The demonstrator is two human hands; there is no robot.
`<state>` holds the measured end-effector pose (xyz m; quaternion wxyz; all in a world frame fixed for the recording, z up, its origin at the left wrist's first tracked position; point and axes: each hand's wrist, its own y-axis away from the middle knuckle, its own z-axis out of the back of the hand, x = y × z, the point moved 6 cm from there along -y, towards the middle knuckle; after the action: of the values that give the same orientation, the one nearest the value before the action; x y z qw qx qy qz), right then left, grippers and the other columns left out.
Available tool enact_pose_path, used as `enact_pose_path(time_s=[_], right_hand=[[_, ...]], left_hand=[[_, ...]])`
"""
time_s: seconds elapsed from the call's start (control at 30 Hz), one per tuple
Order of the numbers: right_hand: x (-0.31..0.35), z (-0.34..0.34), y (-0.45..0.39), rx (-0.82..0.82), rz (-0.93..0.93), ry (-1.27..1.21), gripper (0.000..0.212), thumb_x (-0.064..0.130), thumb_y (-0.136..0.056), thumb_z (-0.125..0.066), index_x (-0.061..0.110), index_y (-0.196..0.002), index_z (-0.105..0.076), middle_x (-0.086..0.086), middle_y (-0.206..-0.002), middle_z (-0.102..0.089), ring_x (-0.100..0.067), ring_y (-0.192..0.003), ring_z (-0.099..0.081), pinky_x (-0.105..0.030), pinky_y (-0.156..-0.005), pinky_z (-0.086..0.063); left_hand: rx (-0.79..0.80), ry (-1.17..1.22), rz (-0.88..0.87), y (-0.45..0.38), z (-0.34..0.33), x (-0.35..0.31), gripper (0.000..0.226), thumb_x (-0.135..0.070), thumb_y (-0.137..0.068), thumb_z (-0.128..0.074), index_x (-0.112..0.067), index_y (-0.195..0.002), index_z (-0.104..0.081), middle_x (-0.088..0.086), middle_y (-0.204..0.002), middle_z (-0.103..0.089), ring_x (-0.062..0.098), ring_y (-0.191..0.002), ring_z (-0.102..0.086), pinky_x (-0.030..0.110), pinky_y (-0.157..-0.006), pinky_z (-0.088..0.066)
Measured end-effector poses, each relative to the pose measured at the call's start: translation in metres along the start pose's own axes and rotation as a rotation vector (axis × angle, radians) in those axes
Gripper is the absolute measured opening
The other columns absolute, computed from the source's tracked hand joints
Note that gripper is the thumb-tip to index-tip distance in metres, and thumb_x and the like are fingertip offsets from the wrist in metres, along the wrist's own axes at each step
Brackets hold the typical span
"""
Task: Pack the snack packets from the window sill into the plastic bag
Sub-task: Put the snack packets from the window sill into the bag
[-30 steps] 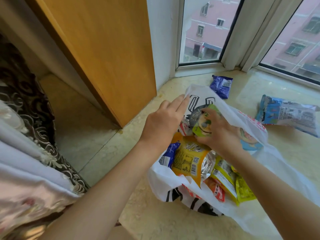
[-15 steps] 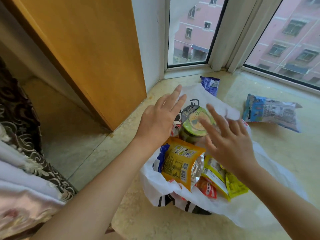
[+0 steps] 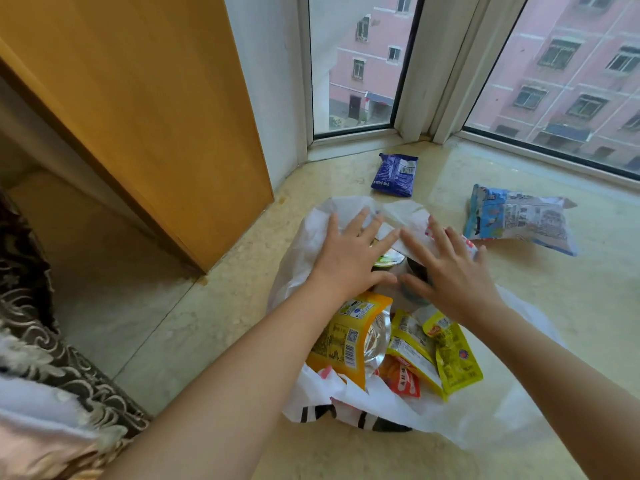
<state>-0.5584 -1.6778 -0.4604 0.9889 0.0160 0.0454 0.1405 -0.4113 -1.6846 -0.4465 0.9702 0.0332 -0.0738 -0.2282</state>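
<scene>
We press the plastic bag (image 3: pixel 311 233) flat, left hand (image 3: pixel 349 261) and right hand (image 3: pixel 450 271) fingers spread; next: grab purple packet (image 3: pixel 394 174).

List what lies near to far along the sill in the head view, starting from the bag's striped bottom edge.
Plastic bag → orange packet → left hand pressing the bag flat → dark blue packet → window frame.

Both hands (image 3: pixel 349 258) (image 3: pixel 453 275) flat on plastic bag (image 3: pixel 308 237), packets inside.
</scene>
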Motion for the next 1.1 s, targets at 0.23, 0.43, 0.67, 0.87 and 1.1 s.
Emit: enact_pose_path(time_s=[0.23, 0.43, 0.67, 0.87, 1.1], right_hand=[[-0.015, -0.003, -0.008, 0.049, -0.093, -0.054, 0.073, 0.072, -0.082, -0.009, 0.044, -0.148, 0.003, -0.003, -0.16, 0.0, -0.031, -0.146, -0.003, -0.071, -0.102, -0.022], [-0.021, -0.006, -0.004, 0.085, -0.117, -0.182, 0.101, 0.064, -0.069, -0.061, 0.046, -0.147, 0.001, -0.005, -0.156, -0.004, -0.032, -0.142, -0.004, -0.065, -0.098, -0.036], [-0.023, -0.002, -0.009, -0.088, -0.136, -0.337, 0.106, 0.053, -0.059, -0.073, 0.036, -0.149, -0.02, -0.009, -0.146, -0.03, -0.036, -0.128, -0.027, -0.05, -0.085, -0.05], [-0.023, -0.013, -0.004, 0.033, -0.083, -0.106, 0.109, 0.07, -0.072, -0.057, 0.039, -0.148, 0.015, -0.008, -0.16, 0.008, -0.034, -0.146, 0.002, -0.06, -0.112, -0.014], [-0.023, -0.013, 0.003, 0.022, -0.095, -0.169, 0.098, 0.064, -0.081, -0.055, 0.035, -0.15, 0.009, -0.01, -0.16, 0.007, -0.035, -0.146, 0.003, -0.048, -0.116, -0.017]], left_hand=[[-0.095, 0.039, -0.007, -0.016, -0.002, 0.0, 0.071, -0.04, -0.097, -0.046, -0.037, -0.152, -0.002, 0.014, -0.161, -0.005, 0.032, -0.148, -0.004, 0.057, -0.112, -0.022], [-0.153, -0.013, -0.021, -0.018, -0.006, 0.004, 0.085, 0.004, -0.086, -0.056, -0.038, -0.151, -0.019, 0.026, -0.152, -0.027, 0.043, -0.14, -0.026, 0.053, -0.097, -0.043], [-0.328, -0.028, -0.049, -0.015, -0.007, 0.006, 0.082, 0.01, -0.064, -0.077, -0.022, -0.137, -0.053, 0.026, -0.125, -0.06, 0.034, -0.114, -0.061, 0.034, -0.058, -0.058], [-0.294, 0.041, -0.087, -0.009, -0.015, 0.009, 0.077, -0.025, -0.072, -0.082, -0.019, -0.141, -0.048, 0.022, -0.138, -0.051, 0.035, -0.123, -0.054, 0.042, -0.078, -0.058], [-0.362, -0.164, -0.084, -0.02, -0.01, 0.006, 0.07, 0.004, -0.074, -0.064, -0.021, -0.139, -0.051, 0.018, -0.132, -0.058, 0.032, -0.111, -0.062, 0.033, -0.061, -0.057]])
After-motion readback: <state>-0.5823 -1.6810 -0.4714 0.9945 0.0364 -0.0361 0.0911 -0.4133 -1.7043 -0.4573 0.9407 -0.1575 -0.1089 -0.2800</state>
